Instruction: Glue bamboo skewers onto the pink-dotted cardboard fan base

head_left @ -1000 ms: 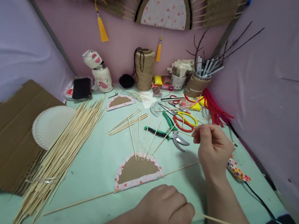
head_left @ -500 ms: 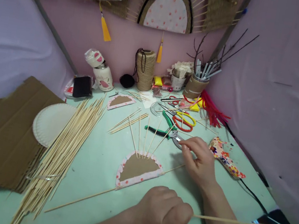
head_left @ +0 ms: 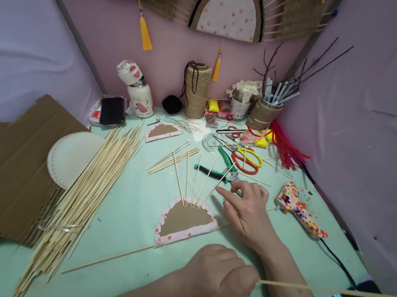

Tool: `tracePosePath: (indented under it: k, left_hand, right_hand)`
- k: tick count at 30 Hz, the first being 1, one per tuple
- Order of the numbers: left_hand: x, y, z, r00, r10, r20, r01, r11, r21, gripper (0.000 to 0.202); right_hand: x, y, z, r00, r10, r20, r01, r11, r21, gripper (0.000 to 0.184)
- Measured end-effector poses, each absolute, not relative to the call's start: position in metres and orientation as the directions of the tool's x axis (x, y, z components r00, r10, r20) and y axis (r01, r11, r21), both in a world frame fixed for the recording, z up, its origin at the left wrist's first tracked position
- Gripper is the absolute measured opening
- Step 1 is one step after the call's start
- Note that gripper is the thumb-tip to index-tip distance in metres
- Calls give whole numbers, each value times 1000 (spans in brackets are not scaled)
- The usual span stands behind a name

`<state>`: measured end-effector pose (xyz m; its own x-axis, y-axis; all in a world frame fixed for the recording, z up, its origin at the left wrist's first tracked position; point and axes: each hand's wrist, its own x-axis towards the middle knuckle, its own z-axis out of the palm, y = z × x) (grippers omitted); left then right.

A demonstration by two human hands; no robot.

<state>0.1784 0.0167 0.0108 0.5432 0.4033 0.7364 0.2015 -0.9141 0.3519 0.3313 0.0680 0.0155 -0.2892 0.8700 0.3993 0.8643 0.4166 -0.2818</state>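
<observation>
My left hand (head_left: 217, 284) is closed round a long bamboo skewer (head_left: 334, 292), which sticks out level to the right edge. Above the table, my right hand (head_left: 249, 211) is open, its index finger stretched toward the rightmost of several short sticks (head_left: 203, 181); I cannot tell whether it touches. These sticks fan out from the curved edge of a cardboard half-circle (head_left: 186, 221) trimmed with pink-spotted white cloth. Along its straight edge lies a long stick (head_left: 109, 258), whose right end passes under my right hand. Green-handled cutters (head_left: 213, 172) lie just beyond that hand.
On the left are a skewer bundle (head_left: 86, 201), a paper plate (head_left: 67, 157) and cardboard (head_left: 7, 172). A patterned glue gun (head_left: 300, 211) with a cord lies right. Behind are scissors (head_left: 248, 159), a smaller half-circle (head_left: 163, 132), a twine spool (head_left: 196, 92) and a white bottle (head_left: 141, 100).
My right hand has moved left, from beside the cutters toward the fanned sticks, with its index finger now extended. My left hand keeps its skewer nearly in place. The view has shifted slightly.
</observation>
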Motion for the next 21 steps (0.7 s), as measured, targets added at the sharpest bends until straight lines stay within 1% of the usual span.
tracePosePath:
  k: [4,10,15,18,21]
  left_hand:
    - [180,17,10,534,402,743,203,-915,349,19]
    - [178,14,10,542,400,740,190,-915,356,19]
    - [176,14,10,550,379,744,185,-924,334,17]
    - [175,13,10,558,378,738,185,-924,333,15]
    - [173,11,8,613,374,696,212,-926,311,11]
  right_hand:
    - [328,68,16,-309,891,332,875,403,-269,35]
    - [319,70,20,-340,889,305,869,421,-259,36]
    - [311,72,24,-374,892,254,868,433,-242,36]
    - [307,73,28,-386,888,251,868,441,-228,37]
    - [301,75,32,-404,876,262,865,459,-203,38]
